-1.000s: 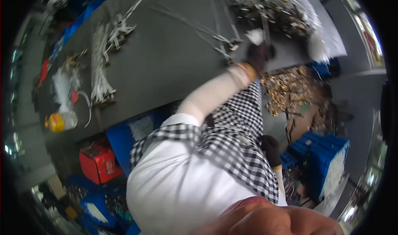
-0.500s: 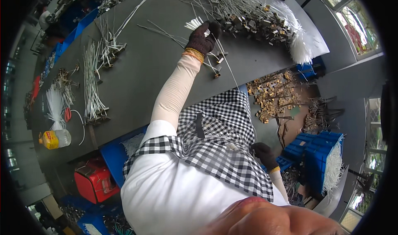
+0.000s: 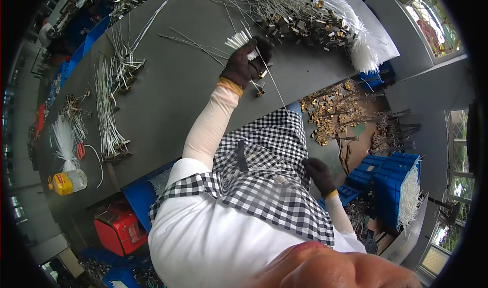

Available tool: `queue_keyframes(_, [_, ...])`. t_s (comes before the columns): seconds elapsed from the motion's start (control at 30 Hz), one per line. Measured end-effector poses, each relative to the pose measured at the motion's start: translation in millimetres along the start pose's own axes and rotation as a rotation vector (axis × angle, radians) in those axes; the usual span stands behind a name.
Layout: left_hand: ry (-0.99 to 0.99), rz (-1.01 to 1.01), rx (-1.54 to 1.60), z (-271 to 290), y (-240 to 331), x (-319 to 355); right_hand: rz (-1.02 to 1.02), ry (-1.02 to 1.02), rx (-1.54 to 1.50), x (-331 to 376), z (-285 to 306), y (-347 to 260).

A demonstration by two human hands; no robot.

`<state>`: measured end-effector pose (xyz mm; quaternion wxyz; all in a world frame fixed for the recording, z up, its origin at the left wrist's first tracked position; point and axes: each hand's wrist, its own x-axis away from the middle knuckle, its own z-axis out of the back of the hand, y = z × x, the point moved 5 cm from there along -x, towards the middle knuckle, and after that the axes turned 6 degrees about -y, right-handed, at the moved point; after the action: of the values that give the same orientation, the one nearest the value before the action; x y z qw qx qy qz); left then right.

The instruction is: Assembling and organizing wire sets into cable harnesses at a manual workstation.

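Observation:
My left hand (image 3: pixel 243 64), in a dark knitted glove, is closed round a bundle of white wires (image 3: pixel 238 40) above the grey table (image 3: pixel 173 84). The cut ends fan out at its upper left. A single thin white strand (image 3: pixel 274 87) runs from this hand down toward the checked apron (image 3: pixel 274 156). Just below the hand lies a small brass-coloured terminal piece (image 3: pixel 260 92) on a wire. My right hand (image 3: pixel 321 177), also gloved, is low beside the apron's right edge with its fingers curled; what they hold, if anything, is hidden.
Wires with block ends form a heap (image 3: pixel 300 26) at the far right. Wire bundles (image 3: pixel 105 110) and a yellow-labelled bottle (image 3: pixel 67 182) occupy the left side. Brass-ended wires (image 3: pixel 330 112) lie below the right edge, near blue crates (image 3: pixel 389 186). A red case (image 3: pixel 119 229) stands below the table.
My left hand, still gripping the wires, has come slightly nearer and left within the picture. My right hand has risen a little along the apron's edge.

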<state>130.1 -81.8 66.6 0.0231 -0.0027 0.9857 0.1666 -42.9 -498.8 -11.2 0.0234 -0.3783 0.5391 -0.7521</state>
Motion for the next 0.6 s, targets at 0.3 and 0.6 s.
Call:
queue_keyframes(0.3, [0.124,0.118,-0.437,-12.1,-52.7,79.5,0.457,-0.121,-0.244,-138.7,-79.1,-170.6])
queue_keyframes(0.6, [0.430,0.035,-0.888,31.5,-21.9,65.7,0.486,-0.022,-0.073,-191.6,-97.4,-223.0])
